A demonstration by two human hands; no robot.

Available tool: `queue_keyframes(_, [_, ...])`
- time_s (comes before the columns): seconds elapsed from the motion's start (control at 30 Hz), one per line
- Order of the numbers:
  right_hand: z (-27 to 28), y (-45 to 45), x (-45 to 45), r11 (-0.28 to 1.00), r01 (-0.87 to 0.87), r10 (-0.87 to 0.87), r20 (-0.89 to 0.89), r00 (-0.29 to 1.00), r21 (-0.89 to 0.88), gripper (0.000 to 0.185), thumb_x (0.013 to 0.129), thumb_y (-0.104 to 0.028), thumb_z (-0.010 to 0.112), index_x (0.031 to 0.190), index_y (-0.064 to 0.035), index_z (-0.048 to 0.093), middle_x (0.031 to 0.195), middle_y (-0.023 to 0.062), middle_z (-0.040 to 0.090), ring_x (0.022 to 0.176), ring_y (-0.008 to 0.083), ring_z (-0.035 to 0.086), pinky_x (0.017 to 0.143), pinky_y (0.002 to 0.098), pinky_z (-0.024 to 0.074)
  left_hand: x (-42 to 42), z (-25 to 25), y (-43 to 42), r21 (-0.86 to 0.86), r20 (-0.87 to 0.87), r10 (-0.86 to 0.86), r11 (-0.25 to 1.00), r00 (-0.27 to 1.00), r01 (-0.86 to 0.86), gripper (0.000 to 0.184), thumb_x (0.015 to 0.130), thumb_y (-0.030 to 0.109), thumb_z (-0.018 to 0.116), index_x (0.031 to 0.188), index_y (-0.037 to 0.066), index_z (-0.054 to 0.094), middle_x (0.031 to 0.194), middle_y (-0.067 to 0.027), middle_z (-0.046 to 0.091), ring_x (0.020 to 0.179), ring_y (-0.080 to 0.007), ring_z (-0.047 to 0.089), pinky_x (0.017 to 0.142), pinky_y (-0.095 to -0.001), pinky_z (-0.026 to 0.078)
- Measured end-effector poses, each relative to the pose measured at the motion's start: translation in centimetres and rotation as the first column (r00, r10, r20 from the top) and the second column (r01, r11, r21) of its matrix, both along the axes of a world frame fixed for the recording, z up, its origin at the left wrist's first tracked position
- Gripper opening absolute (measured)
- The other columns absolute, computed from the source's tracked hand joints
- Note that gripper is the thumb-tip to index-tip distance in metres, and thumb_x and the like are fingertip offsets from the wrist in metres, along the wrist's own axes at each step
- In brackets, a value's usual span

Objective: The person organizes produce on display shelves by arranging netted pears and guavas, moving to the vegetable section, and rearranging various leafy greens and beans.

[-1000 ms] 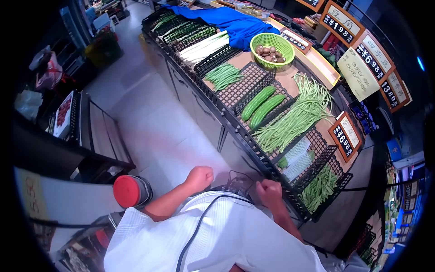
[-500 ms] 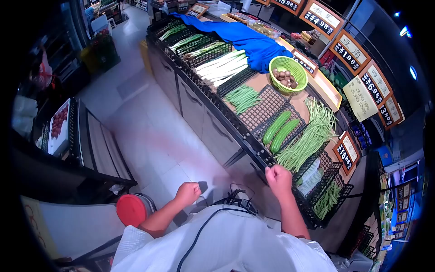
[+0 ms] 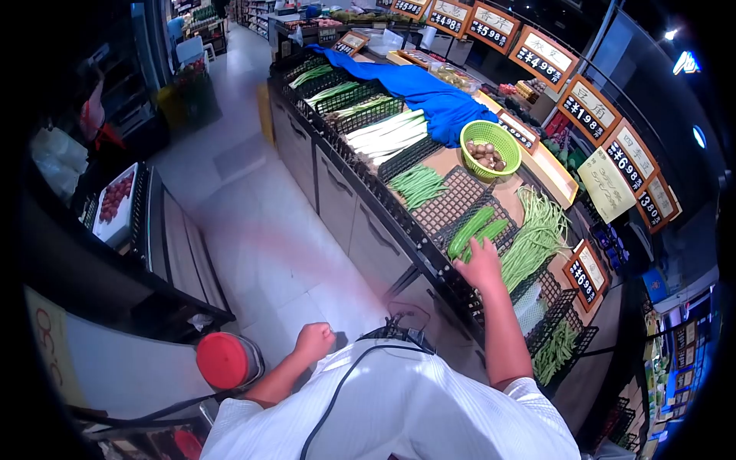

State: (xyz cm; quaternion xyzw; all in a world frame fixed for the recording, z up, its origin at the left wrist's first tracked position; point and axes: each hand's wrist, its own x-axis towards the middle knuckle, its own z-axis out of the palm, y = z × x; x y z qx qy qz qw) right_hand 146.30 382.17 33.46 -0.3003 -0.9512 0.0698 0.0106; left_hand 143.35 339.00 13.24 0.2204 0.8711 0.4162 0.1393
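Observation:
My right hand (image 3: 482, 264) reaches over the display stand, fingers apart at the near ends of two green cucumbers (image 3: 469, 230). Its fingertips overlap the cucumbers; whether they press on them I cannot tell. The cucumbers lie side by side on a black plastic grid. Just right of them is a pile of long beans (image 3: 534, 238), and to their left a bunch of green beans (image 3: 418, 186). My left hand (image 3: 314, 340) is curled into a loose fist in front of my body, above the floor, with nothing visible in it.
Farther along the stand are a green basket (image 3: 512, 153) of mushrooms, a blue cloth (image 3: 406, 84) and white-stemmed scallions (image 3: 387, 136). Price signs (image 3: 589, 106) line the back. A red-lidded bucket (image 3: 222, 360) stands at my left, near a white tray (image 3: 107, 230) of red fruit.
My right hand has moved forward from the stand's front edge to the cucumbers, and its fingers have opened out. My left hand stays curled. The view has shifted slightly.

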Motion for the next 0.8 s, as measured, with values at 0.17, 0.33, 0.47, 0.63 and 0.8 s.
queue_keyframes(0.17, [-1.3,2.1,4.4,0.995,0.054,-0.051,0.041,0.998,-0.082,0.081,0.086,-0.045,0.077,0.153,-0.0113,0.046,0.163,0.0231,0.034,0.152,0.0431,0.029,0.118,0.0563,0.0351,1.1,0.9,2.4,0.058,0.037,0.021,0.998,0.999,-0.024,0.021,0.077,0.011,0.066,0.063,0.002,0.053,0.063,-0.0194,0.057,0.055,-0.036,0.055,0.054,-0.0454,0.044])
queue_keyframes(0.33, [-1.0,3.8,7.0,0.975,0.194,-0.177,0.149,0.973,-0.11,0.087,0.087,-0.045,0.075,0.159,-0.0136,0.038,0.167,0.0214,0.027,0.152,0.0452,0.029,0.117,0.0611,0.0329,1.1,1.1,5.3,0.003,0.001,-0.098,0.995,0.995,0.098,0.023,0.077,0.01,0.067,0.062,0.002,0.051,0.06,-0.019,0.056,0.051,-0.0339,0.052,0.052,-0.0435,0.044])
queue_keyframes(0.47, [-0.4,3.7,7.3,0.988,0.102,-0.099,0.034,0.995,-0.116,0.084,0.087,-0.044,0.075,0.157,-0.0151,0.039,0.166,0.0215,0.029,0.15,0.0478,0.031,0.117,0.0589,0.0355,1.1,2.5,7.9,0.016,0.012,-0.15,0.989,0.989,0.15,0.026,0.078,0.009,0.069,0.062,0.001,0.051,0.059,-0.0189,0.055,0.051,-0.0336,0.052,0.052,-0.0428,0.043])
queue_keyframes(0.63, [-0.6,7.6,9.3,0.962,0.206,-0.199,0.053,0.979,-0.178,0.056,0.09,-0.04,0.071,0.133,-0.0076,0.058,0.135,0.0201,0.059,0.125,0.0416,0.057,0.099,0.0517,0.0508,0.9,4.9,11.4,0.05,-0.079,-0.261,0.963,0.962,0.265,0.025,0.08,0.008,0.07,0.063,0.002,0.052,0.062,-0.0188,0.056,0.053,-0.0341,0.054,0.054,-0.0429,0.045])
queue_keyframes(0.8, [-4.1,5.4,14.8,0.977,0.027,-0.1,-0.345,0.933,-0.21,0.034,0.091,-0.031,0.068,0.073,-0.0032,0.061,0.07,0.0218,0.063,0.069,0.0394,0.066,0.062,0.0517,0.0482,1.4,4.1,13.0,0.067,-0.039,-0.254,0.964,0.966,0.256,0.017,0.082,0.009,0.067,0.068,0.003,0.059,0.068,-0.0192,0.061,0.061,-0.037,0.06,0.058,-0.0444,0.048])
